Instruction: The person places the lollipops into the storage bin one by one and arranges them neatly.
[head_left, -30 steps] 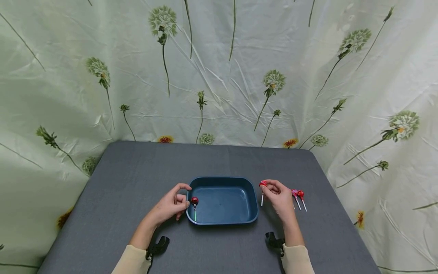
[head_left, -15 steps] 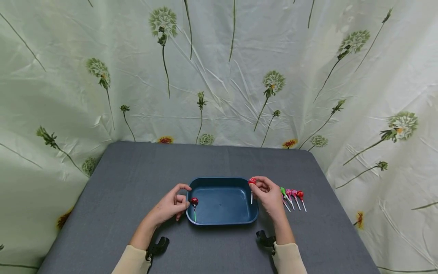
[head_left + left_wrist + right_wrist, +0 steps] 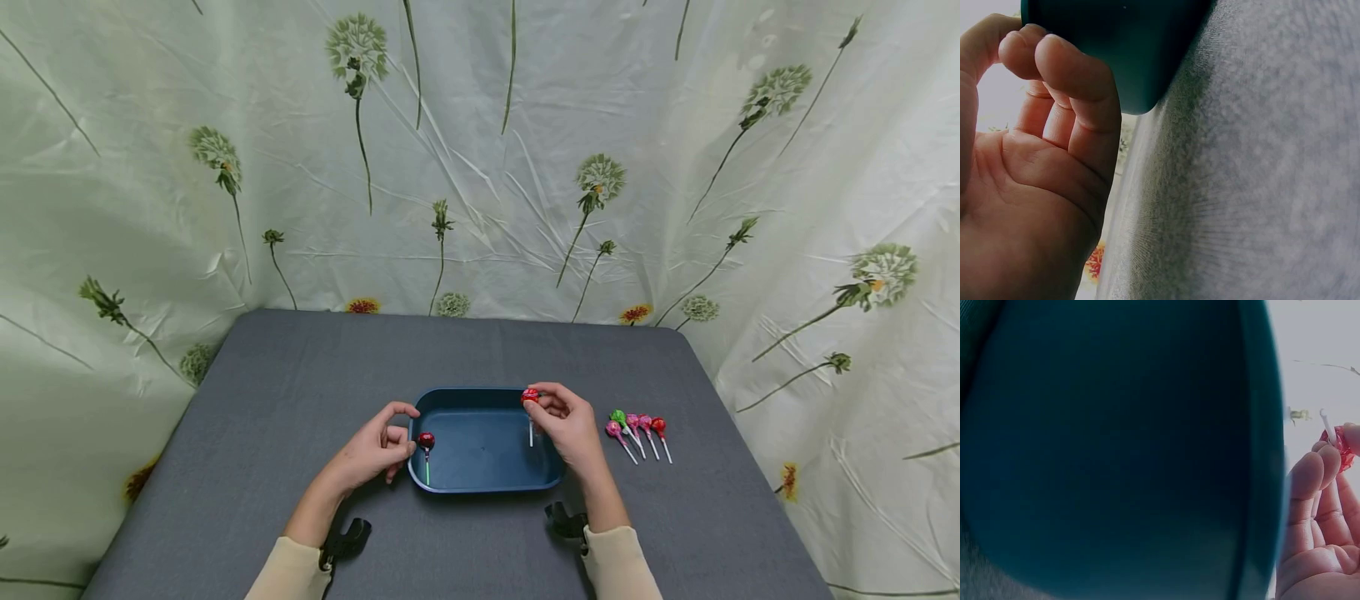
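Blue plastic tray is sitting on the grey worktop. Progress, my read: early. One dark red lollipop is lying inside the tray, left end; one red-wrapped lollipop is hanging above the tray's right part, stick down, not yet released. Right hand is pinching it by the head. Left hand is resting half-open at the tray's left wall, fingers loosely bent, touching, holding no lollipop. Apparently left: five lollipops are lying right of the tray, three pink, one green, one red. In the way: tray's raised wall; right hand is also hiding some right-side rim. Floral curtain is hanging behind the tray; black wrist cameras are sitting nearer the person.
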The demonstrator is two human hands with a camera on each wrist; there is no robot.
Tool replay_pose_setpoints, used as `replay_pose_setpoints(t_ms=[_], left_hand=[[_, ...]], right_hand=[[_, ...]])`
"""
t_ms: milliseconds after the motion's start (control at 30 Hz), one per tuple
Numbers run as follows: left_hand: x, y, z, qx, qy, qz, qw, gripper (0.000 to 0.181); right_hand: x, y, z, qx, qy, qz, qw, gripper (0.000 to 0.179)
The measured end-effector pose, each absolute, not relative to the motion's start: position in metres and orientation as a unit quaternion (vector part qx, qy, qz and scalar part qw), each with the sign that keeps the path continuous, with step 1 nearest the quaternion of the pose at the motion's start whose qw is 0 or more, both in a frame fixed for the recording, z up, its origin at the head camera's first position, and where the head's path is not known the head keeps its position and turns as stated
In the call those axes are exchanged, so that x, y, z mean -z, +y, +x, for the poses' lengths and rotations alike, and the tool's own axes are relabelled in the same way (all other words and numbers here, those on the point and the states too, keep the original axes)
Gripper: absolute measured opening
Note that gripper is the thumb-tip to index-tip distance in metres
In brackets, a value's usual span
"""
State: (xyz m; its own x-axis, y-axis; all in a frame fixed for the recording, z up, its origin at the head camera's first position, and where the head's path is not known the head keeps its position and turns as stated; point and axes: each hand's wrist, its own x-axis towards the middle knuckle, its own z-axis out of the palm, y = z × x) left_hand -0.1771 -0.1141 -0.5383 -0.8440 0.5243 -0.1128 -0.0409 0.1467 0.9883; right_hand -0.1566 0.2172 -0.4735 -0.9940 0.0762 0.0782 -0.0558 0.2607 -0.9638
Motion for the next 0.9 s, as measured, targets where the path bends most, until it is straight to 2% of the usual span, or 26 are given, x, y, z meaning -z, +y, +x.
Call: replay_pose_setpoints(t_ms=[467, 567, 800, 900], left_hand=[[0.539, -0.114, -0.178, -0.635, 0.719, 0.165, 0.229, 0.052], [0.538, -0.115, -0.178, -0.637, 0.717, 0.165, 0.23, 0.053], [0.537, -0.114, -0.177, -0.635, 0.721, 0.157, 0.23, 0.052], [0.535, -0.114, -0.176, -0.633, 0.724, 0.15, 0.23, 0.051]], right_hand=[[0.474, 0.186, -0.164, -0.623, -0.782, 0.014, 0.022, 0.024], [0.473, 0.176, -0.166, -0.619, -0.785, 0.022, 0.001, 0.024], [0.447, 0.153, -0.153, -0.589, -0.806, 0.049, -0.039, 0.021], [0.455, 0.149, -0.157, -0.581, -0.811, 0.056, -0.052, 0.022]])
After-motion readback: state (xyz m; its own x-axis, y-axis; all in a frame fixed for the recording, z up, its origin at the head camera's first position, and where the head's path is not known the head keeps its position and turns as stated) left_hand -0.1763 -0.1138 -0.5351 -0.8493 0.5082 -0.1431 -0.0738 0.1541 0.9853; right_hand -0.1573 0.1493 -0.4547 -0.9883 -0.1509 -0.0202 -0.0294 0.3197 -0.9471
